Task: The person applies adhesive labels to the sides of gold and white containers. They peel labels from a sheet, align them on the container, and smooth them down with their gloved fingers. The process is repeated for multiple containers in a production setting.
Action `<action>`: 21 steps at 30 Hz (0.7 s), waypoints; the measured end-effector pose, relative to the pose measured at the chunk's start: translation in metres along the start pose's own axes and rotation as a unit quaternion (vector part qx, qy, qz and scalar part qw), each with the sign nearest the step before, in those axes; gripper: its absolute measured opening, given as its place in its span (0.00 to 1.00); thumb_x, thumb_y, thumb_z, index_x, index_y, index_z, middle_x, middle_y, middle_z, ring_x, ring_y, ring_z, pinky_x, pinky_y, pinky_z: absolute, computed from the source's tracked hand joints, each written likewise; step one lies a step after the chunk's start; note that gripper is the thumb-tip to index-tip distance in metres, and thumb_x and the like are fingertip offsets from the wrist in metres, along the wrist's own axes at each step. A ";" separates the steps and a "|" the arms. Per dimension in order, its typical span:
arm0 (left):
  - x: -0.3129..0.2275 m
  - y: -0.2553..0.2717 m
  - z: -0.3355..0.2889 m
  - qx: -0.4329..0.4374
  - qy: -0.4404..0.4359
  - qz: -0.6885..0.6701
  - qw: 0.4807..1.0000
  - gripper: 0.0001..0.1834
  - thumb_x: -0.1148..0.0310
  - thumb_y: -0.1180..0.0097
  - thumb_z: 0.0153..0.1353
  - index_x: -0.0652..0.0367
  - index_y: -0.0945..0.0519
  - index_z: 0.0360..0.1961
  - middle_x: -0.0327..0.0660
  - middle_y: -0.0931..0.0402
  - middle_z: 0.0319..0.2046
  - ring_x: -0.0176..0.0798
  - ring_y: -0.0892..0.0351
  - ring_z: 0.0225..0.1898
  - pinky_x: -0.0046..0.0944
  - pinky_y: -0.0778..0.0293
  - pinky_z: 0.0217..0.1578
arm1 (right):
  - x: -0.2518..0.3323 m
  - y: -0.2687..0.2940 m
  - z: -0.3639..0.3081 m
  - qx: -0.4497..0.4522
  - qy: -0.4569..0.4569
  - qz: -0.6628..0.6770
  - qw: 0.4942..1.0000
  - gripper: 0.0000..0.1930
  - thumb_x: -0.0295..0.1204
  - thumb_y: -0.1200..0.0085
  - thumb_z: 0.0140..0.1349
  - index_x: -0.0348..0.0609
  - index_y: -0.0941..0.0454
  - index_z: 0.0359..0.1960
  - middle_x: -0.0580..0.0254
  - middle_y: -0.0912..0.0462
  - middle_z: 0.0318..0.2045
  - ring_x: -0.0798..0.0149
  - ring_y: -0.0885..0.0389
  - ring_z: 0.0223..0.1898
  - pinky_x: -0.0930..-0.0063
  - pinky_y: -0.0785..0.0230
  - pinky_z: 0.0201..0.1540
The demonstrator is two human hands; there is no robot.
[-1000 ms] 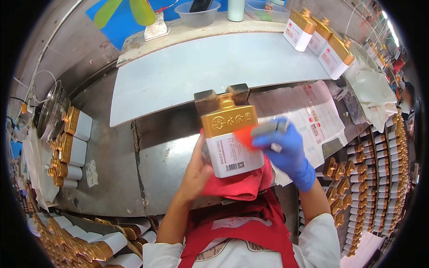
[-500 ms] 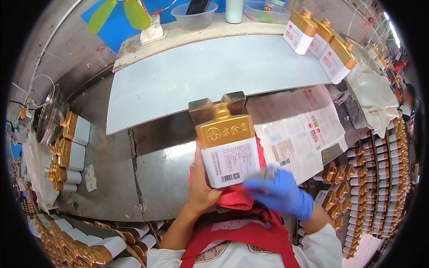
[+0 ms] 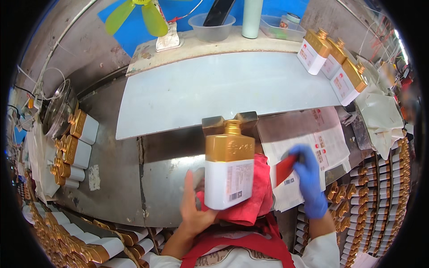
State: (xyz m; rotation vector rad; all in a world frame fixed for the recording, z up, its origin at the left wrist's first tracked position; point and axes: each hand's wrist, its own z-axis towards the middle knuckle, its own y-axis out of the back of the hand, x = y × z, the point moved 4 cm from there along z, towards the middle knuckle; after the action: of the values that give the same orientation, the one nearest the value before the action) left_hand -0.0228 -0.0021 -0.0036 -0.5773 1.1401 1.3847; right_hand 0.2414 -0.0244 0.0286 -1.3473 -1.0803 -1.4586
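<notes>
A white bottle (image 3: 229, 183) with a gold shoulder and neck leans upright on a red cloth (image 3: 261, 196), its printed label facing right. Two dark blocks (image 3: 246, 119) show on either side of its neck. At the bottle's lower left is my bare left hand (image 3: 196, 212), thumb raised and apart from the bottle; its other fingers are partly hidden and blurred. In its blue glove, my right hand (image 3: 309, 178) grips a flat red scraper (image 3: 286, 169) above the printed label sheets (image 3: 328, 129), off to the bottle's right.
Three similar bottles (image 3: 348, 82) stand at the back right of the pale board (image 3: 214, 85). Several more bottles (image 3: 78, 152) line the table's left side. Rows of bottles fill both lower sides. Behind the board are a fan (image 3: 154, 20), a plastic bowl (image 3: 212, 27) and a pale green flask (image 3: 252, 18).
The bottle has turned, showing more of its blank white side. My left thumb has come off it. My gloved right hand has moved right and up, away from the bottle, with the scraper.
</notes>
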 end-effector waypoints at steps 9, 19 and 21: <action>-0.029 -0.031 0.017 0.010 -0.121 0.164 0.979 0.34 0.71 0.32 0.39 0.64 0.27 0.53 0.65 0.33 0.52 0.62 0.31 0.48 0.57 0.34 0.50 | 0.045 -0.033 0.080 0.142 -0.040 -0.254 0.956 0.14 0.29 0.55 0.59 0.41 0.20 0.43 0.63 0.24 0.20 0.74 0.29 0.22 0.78 0.33 0.29; -0.022 -0.032 0.022 0.121 -0.168 0.296 0.933 0.36 0.65 0.29 0.33 0.59 0.23 0.50 0.60 0.37 0.57 0.66 0.40 0.57 0.59 0.40 0.56 | 0.001 -0.015 0.033 0.010 0.023 -0.058 0.998 0.20 0.17 0.61 0.57 0.40 0.24 0.50 0.66 0.23 0.26 0.78 0.29 0.27 0.83 0.35 0.31; -0.021 -0.028 0.024 0.117 -0.169 0.300 0.931 0.32 0.63 0.31 0.36 0.57 0.22 0.49 0.57 0.33 0.55 0.65 0.38 0.57 0.58 0.40 0.55 | -0.015 -0.005 0.007 -0.011 -0.002 -0.007 1.000 0.19 0.17 0.62 0.57 0.37 0.23 0.48 0.68 0.21 0.30 0.76 0.27 0.33 0.83 0.34 0.38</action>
State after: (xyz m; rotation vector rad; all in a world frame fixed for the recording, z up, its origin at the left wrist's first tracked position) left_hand 0.0146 0.0042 0.0162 0.2091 1.2204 1.7428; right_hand 0.2393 -0.0163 0.0141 -1.3603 -1.0809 -1.4823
